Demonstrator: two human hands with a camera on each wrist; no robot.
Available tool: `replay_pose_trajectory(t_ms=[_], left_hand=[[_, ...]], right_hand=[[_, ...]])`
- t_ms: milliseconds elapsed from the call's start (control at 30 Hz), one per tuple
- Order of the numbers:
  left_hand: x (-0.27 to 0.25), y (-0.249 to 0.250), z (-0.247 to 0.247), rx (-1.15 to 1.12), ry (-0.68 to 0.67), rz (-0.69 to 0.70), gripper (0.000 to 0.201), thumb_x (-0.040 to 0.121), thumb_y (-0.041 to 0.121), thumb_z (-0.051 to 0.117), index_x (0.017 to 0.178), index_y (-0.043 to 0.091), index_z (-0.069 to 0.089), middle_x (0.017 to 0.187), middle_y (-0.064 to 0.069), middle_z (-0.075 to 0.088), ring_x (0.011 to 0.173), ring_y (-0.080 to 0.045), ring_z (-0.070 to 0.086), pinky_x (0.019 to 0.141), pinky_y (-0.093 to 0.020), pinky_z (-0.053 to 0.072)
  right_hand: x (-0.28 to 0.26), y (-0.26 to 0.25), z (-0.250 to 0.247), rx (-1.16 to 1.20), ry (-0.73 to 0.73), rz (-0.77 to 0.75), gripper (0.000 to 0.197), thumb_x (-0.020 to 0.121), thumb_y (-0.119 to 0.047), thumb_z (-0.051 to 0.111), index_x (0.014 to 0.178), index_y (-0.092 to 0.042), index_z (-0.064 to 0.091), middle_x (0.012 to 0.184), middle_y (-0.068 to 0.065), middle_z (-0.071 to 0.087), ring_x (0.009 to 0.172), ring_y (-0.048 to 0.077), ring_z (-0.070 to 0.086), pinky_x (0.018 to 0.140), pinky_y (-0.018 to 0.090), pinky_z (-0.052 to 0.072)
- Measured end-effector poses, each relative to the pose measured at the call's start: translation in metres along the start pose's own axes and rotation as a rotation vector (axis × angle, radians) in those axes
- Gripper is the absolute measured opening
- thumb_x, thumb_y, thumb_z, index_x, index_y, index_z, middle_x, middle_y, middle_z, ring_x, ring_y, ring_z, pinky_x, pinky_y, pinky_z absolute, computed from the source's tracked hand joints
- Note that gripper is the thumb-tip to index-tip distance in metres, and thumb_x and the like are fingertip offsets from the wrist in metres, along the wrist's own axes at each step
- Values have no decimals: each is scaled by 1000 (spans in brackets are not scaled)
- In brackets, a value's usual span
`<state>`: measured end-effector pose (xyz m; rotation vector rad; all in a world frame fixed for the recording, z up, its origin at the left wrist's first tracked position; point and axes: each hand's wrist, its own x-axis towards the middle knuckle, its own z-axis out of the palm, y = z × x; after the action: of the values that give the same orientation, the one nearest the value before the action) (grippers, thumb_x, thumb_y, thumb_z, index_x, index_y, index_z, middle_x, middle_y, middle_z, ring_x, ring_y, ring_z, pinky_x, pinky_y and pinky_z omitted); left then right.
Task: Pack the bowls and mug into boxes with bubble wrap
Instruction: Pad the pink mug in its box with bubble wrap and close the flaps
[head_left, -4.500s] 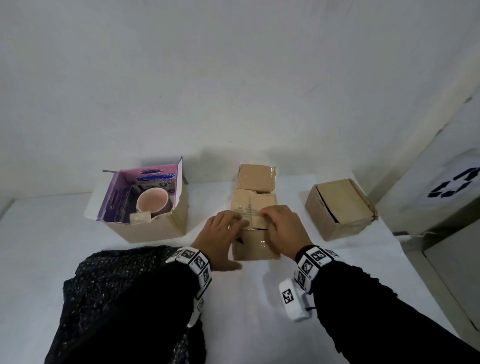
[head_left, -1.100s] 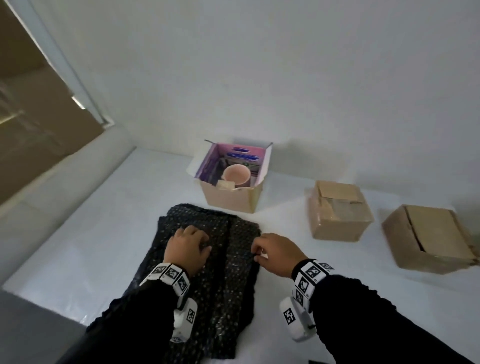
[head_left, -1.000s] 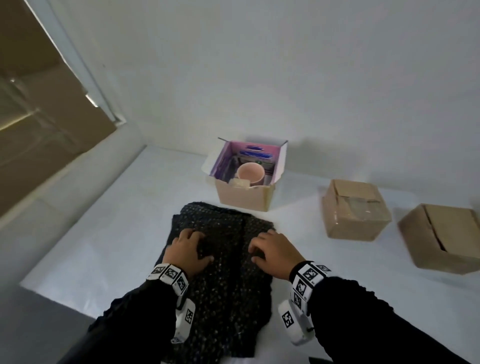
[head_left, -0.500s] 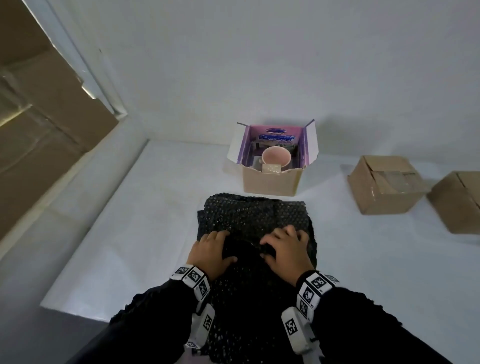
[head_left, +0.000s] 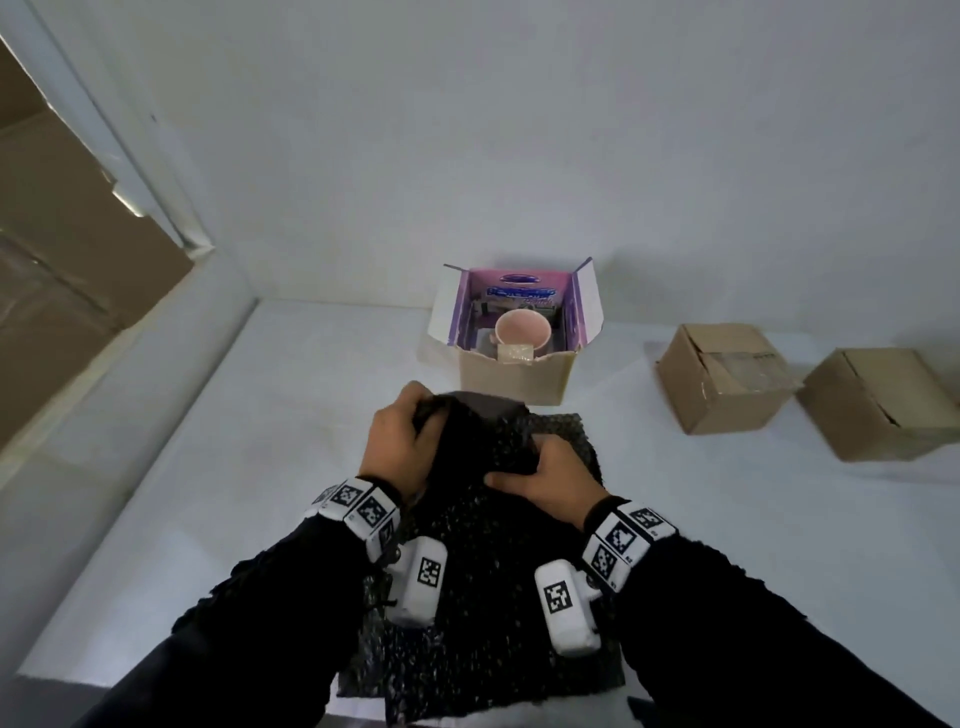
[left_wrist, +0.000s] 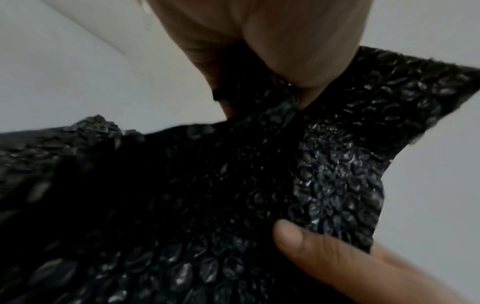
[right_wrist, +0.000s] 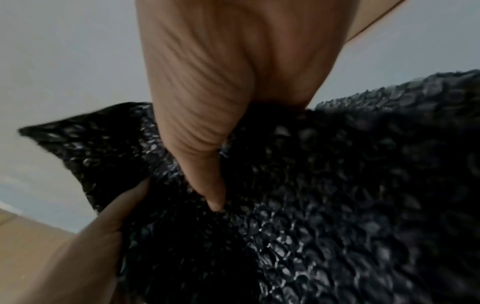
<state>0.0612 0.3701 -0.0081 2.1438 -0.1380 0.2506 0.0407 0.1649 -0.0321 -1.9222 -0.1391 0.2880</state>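
Note:
A sheet of black bubble wrap (head_left: 483, 545) lies on the white table in front of me, its far part lifted off the pile. My left hand (head_left: 402, 441) grips the raised far-left edge of the bubble wrap (left_wrist: 233, 174). My right hand (head_left: 550, 480) pinches the bubble wrap (right_wrist: 324, 195) on its right side between thumb and fingers. Behind it stands an open cardboard box (head_left: 514, 374) with purple inner flaps. A pink mug (head_left: 522, 332) sits inside that box.
Two shut brown boxes stand at the right, one (head_left: 724, 376) nearer the middle, the other (head_left: 883, 402) by the frame edge. A wall runs behind the table. At the left a ledge and a brown cardboard panel (head_left: 62, 249) border the table.
Both hands went from lying flat on the spread bubble wrap to gripping it. The sheet's far part has been lifted and pulled up.

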Motion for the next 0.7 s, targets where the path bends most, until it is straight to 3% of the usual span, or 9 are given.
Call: replay_pose_trajectory(t_ms=[100, 167, 233, 300, 367, 467, 533, 633, 700], left_hand=[[12, 9, -5, -120, 83, -60, 24, 92, 6, 53, 108, 21, 43, 75, 5, 60, 60, -4, 55, 57, -21, 40], [16, 11, -10, -147, 106, 18, 50, 88, -9, 44, 121, 29, 45, 99, 3, 60, 83, -2, 60, 74, -16, 48], [22, 8, -11, -6, 92, 181, 60, 78, -20, 39, 111, 24, 63, 110, -1, 54, 97, -7, 56, 91, -13, 44], [28, 6, -10, 100, 41, 273, 49, 76, -15, 40, 94, 17, 73, 105, -3, 53, 92, -12, 55, 88, -15, 44], [31, 9, -12, 98, 0, 312, 35, 80, 4, 41, 92, 14, 73, 100, -2, 52, 86, -12, 55, 81, -28, 48], [39, 11, -17, 214, -146, 375, 34, 84, 44, 56, 102, 16, 62, 101, 1, 46, 79, -12, 54, 72, -29, 49], [50, 9, -17, 415, -218, 440, 47, 75, 59, 64, 102, 22, 52, 100, 3, 45, 70, -16, 54, 60, -27, 47], [68, 14, -12, 551, -253, 548, 31, 78, 37, 56, 105, 28, 42, 102, 1, 51, 62, -32, 60, 48, -33, 45], [79, 18, -8, 568, -290, 505, 51, 83, 28, 57, 129, 34, 36, 118, 0, 59, 71, -34, 65, 54, -37, 50]], right_hand=[[8, -12, -9, 127, 13, 85, 28, 88, -12, 67, 115, -15, 62, 113, 3, 70, 105, 16, 65, 99, 33, 48], [17, -19, -18, 122, 29, 117, 18, 93, -13, 60, 110, -18, 57, 112, 10, 67, 106, 27, 64, 98, 42, 48], [26, -30, -25, 107, 21, 125, 14, 96, -17, 54, 107, -25, 54, 113, 10, 65, 106, 29, 63, 99, 48, 46], [32, -42, -32, 90, 14, 111, 14, 98, -18, 49, 111, -23, 54, 114, 9, 64, 109, 28, 60, 102, 45, 44], [36, -53, -40, 99, -1, 76, 17, 96, -25, 56, 112, -18, 56, 113, 8, 66, 109, 26, 61, 100, 40, 45], [36, -57, -56, 80, -110, 27, 63, 69, -44, 84, 120, -25, 52, 115, -2, 67, 105, 13, 65, 95, 33, 51], [40, -53, -67, -102, -207, 27, 86, 57, -34, 93, 128, -24, 45, 120, -6, 63, 109, 9, 62, 97, 29, 48], [52, -50, -80, -614, -251, -20, 70, 67, -24, 84, 129, -19, 51, 117, 0, 64, 106, 16, 61, 94, 31, 47], [60, -51, -88, -722, -189, -46, 44, 78, -18, 68, 121, -19, 58, 113, 3, 65, 103, 21, 61, 88, 32, 48]])
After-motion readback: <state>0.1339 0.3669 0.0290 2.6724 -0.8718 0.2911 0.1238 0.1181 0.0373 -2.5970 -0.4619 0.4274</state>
